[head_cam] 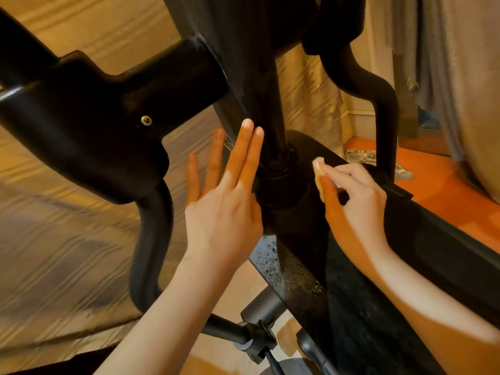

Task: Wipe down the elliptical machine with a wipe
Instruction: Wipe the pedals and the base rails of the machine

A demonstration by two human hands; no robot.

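The wipe (320, 173) is a small, crumpled wad pinched between thumb and curled fingers of the right hand (354, 193), held just beside the black collar at the foot of the elliptical machine (270, 104) upright. It looks soft and limp, light enough to bunch or slip, so a pinch near its middle seems wise. The left hand (224, 201) lies flat with straight fingers beside the column, grasping nothing. The frame appears heavy and rigid; the speckled shroud may be slick.
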